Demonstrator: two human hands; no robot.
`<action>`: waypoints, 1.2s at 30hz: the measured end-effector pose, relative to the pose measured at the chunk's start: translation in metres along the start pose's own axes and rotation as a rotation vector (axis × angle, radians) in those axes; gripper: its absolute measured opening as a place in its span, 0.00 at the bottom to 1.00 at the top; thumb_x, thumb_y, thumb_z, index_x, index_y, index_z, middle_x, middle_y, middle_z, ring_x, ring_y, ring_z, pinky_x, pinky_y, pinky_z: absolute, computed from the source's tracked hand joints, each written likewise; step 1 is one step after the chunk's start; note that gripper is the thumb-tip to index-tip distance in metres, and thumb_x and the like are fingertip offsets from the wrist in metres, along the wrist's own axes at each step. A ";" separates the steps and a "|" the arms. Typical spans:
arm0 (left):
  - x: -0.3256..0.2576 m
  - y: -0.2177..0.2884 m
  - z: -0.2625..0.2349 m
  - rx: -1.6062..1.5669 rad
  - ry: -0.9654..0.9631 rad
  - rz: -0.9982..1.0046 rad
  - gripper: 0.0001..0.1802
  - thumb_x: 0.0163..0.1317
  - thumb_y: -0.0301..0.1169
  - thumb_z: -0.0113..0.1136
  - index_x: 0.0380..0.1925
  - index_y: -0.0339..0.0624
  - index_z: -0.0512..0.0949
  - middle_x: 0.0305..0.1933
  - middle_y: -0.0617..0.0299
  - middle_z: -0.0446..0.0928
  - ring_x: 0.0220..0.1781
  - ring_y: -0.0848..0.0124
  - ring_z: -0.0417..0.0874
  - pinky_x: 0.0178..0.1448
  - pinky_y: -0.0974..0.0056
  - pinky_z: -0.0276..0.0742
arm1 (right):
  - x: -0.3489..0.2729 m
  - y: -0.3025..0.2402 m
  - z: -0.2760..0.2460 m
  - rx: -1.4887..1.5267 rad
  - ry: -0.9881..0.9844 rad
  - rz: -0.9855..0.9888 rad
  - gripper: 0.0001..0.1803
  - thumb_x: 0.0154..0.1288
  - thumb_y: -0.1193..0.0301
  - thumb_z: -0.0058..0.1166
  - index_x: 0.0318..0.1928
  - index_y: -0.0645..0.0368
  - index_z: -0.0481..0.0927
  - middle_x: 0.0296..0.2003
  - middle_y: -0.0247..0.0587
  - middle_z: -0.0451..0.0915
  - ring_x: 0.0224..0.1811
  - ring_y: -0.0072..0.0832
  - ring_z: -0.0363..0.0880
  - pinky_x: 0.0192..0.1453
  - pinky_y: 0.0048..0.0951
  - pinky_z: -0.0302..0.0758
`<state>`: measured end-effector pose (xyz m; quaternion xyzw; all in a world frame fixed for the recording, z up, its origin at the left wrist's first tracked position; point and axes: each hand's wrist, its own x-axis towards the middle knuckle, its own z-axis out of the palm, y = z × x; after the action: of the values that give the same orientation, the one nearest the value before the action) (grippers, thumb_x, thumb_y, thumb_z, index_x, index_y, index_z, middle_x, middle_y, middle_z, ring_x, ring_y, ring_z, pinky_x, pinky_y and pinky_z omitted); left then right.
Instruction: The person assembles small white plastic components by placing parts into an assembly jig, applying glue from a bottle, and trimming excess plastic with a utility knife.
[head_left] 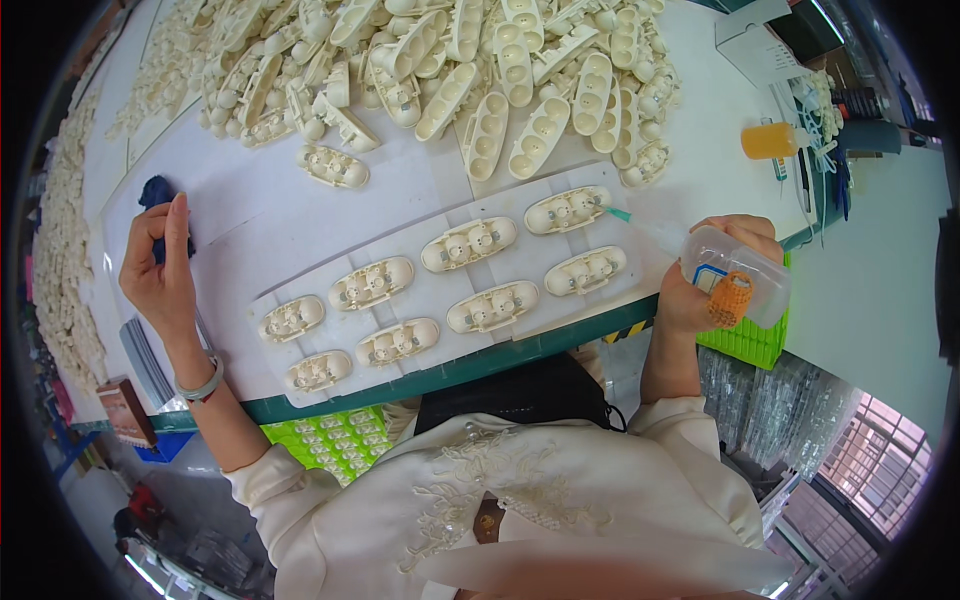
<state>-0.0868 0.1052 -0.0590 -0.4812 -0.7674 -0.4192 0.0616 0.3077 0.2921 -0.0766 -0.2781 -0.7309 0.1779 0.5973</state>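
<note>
In my right hand (685,300) is a translucent squeeze bottle (770,285), held sideways with an orange textured finger cot (731,298) against it. Its green needle tip (618,214) reaches the right end of a cream plastic pod piece (567,210) at the far right of a white board (440,315). Several such oval pieces, each with small round figures inside, lie on the board in two rows. My left hand (165,270) is off to the left, its fingers curled around a dark blue cloth (157,191); part of the grip is hidden.
A large heap of cream plastic parts (440,60) covers the far side of the table. An orange bottle (768,141) and a white box (757,45) are at the far right. Grey strips (147,362) lie left. Green trays (340,440) sit below the table edge.
</note>
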 end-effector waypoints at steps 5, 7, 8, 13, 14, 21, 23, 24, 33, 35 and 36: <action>-0.001 -0.003 -0.004 0.040 0.055 0.054 0.07 0.56 0.24 0.64 0.22 0.34 0.78 0.24 0.65 0.76 0.26 0.81 0.71 0.33 0.75 0.67 | -0.011 -0.003 -0.003 0.087 0.218 0.011 0.24 0.59 0.49 0.42 0.36 0.60 0.70 0.34 0.42 0.68 0.29 0.27 0.69 0.30 0.26 0.73; 0.005 -0.001 0.001 0.112 0.060 0.075 0.08 0.54 0.27 0.66 0.21 0.35 0.78 0.21 0.65 0.76 0.24 0.80 0.71 0.31 0.75 0.67 | -0.012 -0.047 0.004 -0.458 0.146 0.116 0.20 0.60 0.54 0.49 0.39 0.58 0.70 0.36 0.42 0.66 0.29 0.26 0.69 0.30 0.28 0.73; 0.006 0.006 0.004 0.007 0.051 0.003 0.09 0.54 0.28 0.67 0.21 0.35 0.78 0.21 0.65 0.76 0.22 0.80 0.71 0.29 0.74 0.67 | -0.020 -0.057 0.004 -0.388 0.110 0.135 0.20 0.60 0.54 0.49 0.39 0.58 0.70 0.36 0.42 0.66 0.29 0.26 0.69 0.30 0.28 0.73; 0.011 0.011 0.005 0.032 0.098 0.083 0.14 0.53 0.26 0.65 0.13 0.35 0.72 0.14 0.62 0.69 0.15 0.75 0.66 0.21 0.71 0.59 | -0.030 -0.090 0.057 0.922 -0.806 0.088 0.16 0.58 0.76 0.55 0.46 0.60 0.66 0.40 0.50 0.69 0.34 0.37 0.77 0.34 0.33 0.78; 0.011 0.009 0.004 0.017 0.113 0.087 0.14 0.52 0.27 0.66 0.13 0.35 0.73 0.14 0.60 0.69 0.15 0.73 0.67 0.21 0.70 0.60 | -0.033 -0.101 0.064 0.882 -0.832 0.136 0.16 0.57 0.78 0.55 0.46 0.61 0.67 0.41 0.52 0.70 0.36 0.40 0.77 0.35 0.34 0.78; 0.013 0.003 -0.001 -0.036 0.198 0.195 0.13 0.50 0.29 0.66 0.14 0.35 0.75 0.15 0.54 0.73 0.18 0.64 0.73 0.23 0.63 0.66 | -0.045 -0.108 0.078 0.752 -0.761 0.157 0.09 0.61 0.78 0.50 0.41 0.68 0.70 0.40 0.58 0.71 0.32 0.44 0.78 0.33 0.36 0.80; 0.013 0.001 -0.002 -0.045 0.213 0.221 0.13 0.50 0.30 0.65 0.13 0.35 0.75 0.15 0.54 0.73 0.18 0.63 0.73 0.24 0.62 0.67 | -0.042 -0.106 0.080 0.834 -0.813 0.176 0.11 0.61 0.82 0.48 0.45 0.66 0.70 0.44 0.58 0.72 0.37 0.45 0.79 0.38 0.39 0.80; 0.012 0.001 -0.003 -0.034 0.201 0.210 0.14 0.50 0.30 0.65 0.13 0.36 0.74 0.15 0.54 0.73 0.18 0.62 0.73 0.24 0.62 0.67 | -0.039 -0.104 0.080 0.919 -0.851 0.206 0.16 0.61 0.85 0.47 0.49 0.64 0.70 0.47 0.59 0.72 0.43 0.47 0.79 0.44 0.42 0.80; 0.011 0.004 -0.003 -0.020 0.217 0.213 0.15 0.51 0.31 0.64 0.12 0.37 0.73 0.14 0.54 0.72 0.18 0.61 0.73 0.24 0.61 0.67 | -0.036 -0.096 0.073 0.842 -0.944 0.207 0.15 0.61 0.85 0.47 0.49 0.65 0.69 0.47 0.59 0.71 0.43 0.48 0.79 0.45 0.42 0.80; 0.011 0.005 -0.002 -0.021 0.227 0.231 0.15 0.50 0.31 0.64 0.12 0.37 0.73 0.14 0.54 0.72 0.18 0.61 0.73 0.24 0.61 0.67 | -0.034 -0.102 0.078 0.844 -0.919 0.165 0.15 0.60 0.84 0.49 0.48 0.66 0.70 0.46 0.58 0.71 0.41 0.49 0.79 0.43 0.42 0.80; 0.011 0.005 -0.002 -0.030 0.227 0.229 0.15 0.50 0.30 0.64 0.12 0.37 0.73 0.14 0.54 0.72 0.18 0.61 0.73 0.24 0.61 0.67 | -0.034 -0.105 0.080 0.845 -0.894 0.125 0.14 0.59 0.82 0.51 0.47 0.66 0.70 0.45 0.57 0.70 0.38 0.49 0.79 0.40 0.42 0.80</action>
<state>-0.0892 0.1124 -0.0494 -0.5159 -0.6893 -0.4726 0.1880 0.2137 0.1945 -0.0591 0.0418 -0.7590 0.5862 0.2802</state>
